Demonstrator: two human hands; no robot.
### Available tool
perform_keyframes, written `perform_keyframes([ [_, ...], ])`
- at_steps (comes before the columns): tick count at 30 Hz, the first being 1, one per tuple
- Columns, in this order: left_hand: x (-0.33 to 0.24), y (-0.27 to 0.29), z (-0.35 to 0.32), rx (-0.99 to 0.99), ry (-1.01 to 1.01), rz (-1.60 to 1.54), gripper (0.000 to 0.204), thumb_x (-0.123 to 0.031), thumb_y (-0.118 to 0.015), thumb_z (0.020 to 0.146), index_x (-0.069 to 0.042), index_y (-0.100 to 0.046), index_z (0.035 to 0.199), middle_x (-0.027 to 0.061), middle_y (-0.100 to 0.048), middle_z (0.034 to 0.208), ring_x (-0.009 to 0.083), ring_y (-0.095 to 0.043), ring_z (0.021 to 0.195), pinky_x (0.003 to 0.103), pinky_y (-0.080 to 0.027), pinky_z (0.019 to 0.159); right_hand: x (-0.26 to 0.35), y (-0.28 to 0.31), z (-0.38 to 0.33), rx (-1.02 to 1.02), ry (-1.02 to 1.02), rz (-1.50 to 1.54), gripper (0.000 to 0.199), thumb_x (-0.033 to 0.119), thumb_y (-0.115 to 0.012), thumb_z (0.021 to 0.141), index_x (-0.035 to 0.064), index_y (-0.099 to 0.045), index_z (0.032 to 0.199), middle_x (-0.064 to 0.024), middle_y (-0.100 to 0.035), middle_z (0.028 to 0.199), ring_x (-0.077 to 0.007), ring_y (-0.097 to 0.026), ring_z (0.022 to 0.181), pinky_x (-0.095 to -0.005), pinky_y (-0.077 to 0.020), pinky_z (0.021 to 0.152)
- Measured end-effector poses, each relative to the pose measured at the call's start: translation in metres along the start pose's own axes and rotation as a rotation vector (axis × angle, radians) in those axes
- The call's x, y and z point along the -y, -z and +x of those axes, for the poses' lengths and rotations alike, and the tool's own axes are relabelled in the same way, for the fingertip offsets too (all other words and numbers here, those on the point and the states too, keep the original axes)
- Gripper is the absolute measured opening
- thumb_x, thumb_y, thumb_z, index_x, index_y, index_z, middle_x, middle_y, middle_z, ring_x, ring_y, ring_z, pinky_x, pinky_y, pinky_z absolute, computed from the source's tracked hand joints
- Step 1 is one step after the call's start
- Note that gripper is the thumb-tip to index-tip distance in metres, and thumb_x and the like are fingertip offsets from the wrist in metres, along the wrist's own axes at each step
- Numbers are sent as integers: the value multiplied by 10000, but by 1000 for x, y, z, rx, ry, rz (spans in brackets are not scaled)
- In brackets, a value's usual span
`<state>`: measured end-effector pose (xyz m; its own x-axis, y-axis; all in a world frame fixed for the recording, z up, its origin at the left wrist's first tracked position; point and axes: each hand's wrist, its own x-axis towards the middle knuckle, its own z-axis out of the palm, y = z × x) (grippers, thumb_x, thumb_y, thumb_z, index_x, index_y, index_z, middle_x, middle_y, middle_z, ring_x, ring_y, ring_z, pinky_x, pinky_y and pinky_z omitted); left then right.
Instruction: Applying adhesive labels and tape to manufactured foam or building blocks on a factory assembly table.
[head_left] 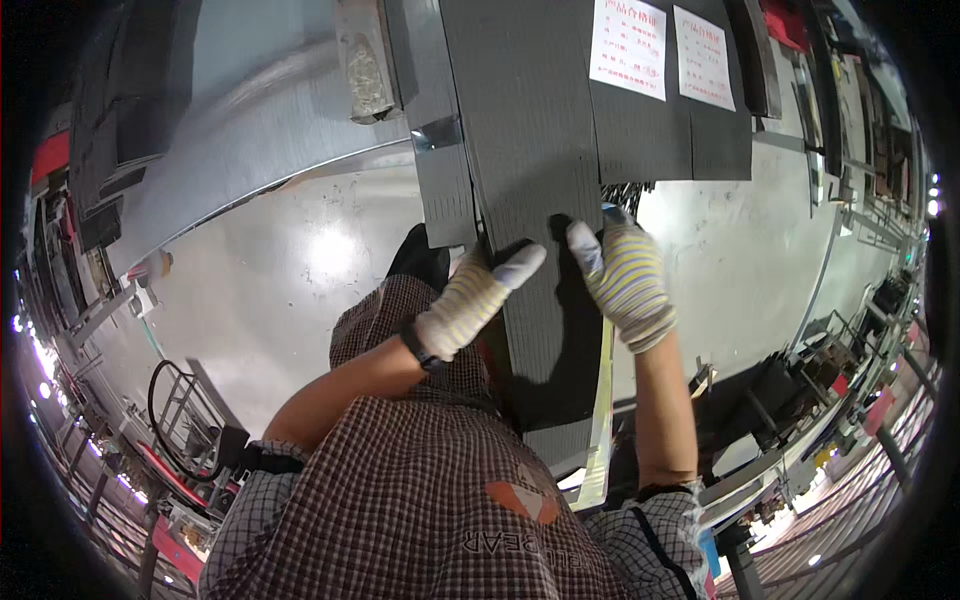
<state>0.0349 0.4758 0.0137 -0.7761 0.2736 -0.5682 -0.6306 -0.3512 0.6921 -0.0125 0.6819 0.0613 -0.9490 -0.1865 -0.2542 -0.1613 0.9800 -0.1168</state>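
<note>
A long dark grey corrugated cardboard piece point(530, 130) runs away from my body, its near end close to my apron. My left hand point(468, 302), in a striped knit glove, grips its left edge with the thumb on top. On the opposite edge, my right hand point(632, 285), gloved alike, has its thumb over the top. The other fingers of both hands are largely hidden at the sides. A narrower grey cardboard strip point(443, 190) lies along the left. Farther off to the right are grey cardboard panels point(645, 140) bearing two white paper labels point(628, 48) with red print.
A broad grey metal surface point(275, 95) stands at the far left, with a worn block point(368, 75) at its right end. A cart with a black hoop point(180, 415) is at left on the glossy floor point(260, 255). Dark clutter point(760, 400) lies at right.
</note>
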Motion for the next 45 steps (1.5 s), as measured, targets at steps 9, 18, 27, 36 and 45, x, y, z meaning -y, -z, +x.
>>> perform_keyframes([
  [9, 0, 20, -30, -192, 24, 193, 578, -158, -819, 845, -12, -498, 1304, 125, -610, 1159, 191, -656, 942, 300, -584, 737, 3, 28, -30, 126, 214, 58, 471, 348, -582, 994, -33, -599, 1271, -243, -652, 1172, -374, -637, 1076, -427, -525, 838],
  [18, -20, 46, -89, 161, 57, 211, 173, -159, -770, 891, -8, -692, 864, 51, -726, 781, 120, -696, 747, 283, -580, 689, 19, 93, -49, 185, 513, 206, 199, 237, -725, 810, 80, -706, 931, -56, -655, 723, -241, -620, 694, -436, -483, 810],
  [27, 133, 101, 69, 7, 342, 144, 334, -129, -715, 926, -30, -626, 1232, 96, -702, 1129, 180, -685, 1000, 351, -576, 859, -38, -29, -29, -62, -87, 613, 283, 138, -831, 810, 17, -717, 1039, -123, -690, 1117, -276, -640, 1058, -376, -502, 929],
  [36, 113, 85, 63, 199, 134, -201, 441, -128, -727, 914, -32, -566, 1313, 157, -608, 1307, 252, -634, 1161, 393, -525, 1009, 93, -47, -81, -186, -309, 253, 1263, 488, -882, 605, -45, -236, 1550, -385, -346, 1476, -543, -407, 1305, -595, -338, 1094],
  [45, 15, 52, -60, 131, -219, 330, 144, -117, -571, 1016, -97, -594, 1156, 12, -573, 981, 144, -574, 875, 310, -500, 871, 90, -17, -64, -138, -273, 352, 1196, 419, -876, 605, -41, -277, 1531, -394, -350, 1475, -554, -419, 1289, -606, -336, 1080],
])
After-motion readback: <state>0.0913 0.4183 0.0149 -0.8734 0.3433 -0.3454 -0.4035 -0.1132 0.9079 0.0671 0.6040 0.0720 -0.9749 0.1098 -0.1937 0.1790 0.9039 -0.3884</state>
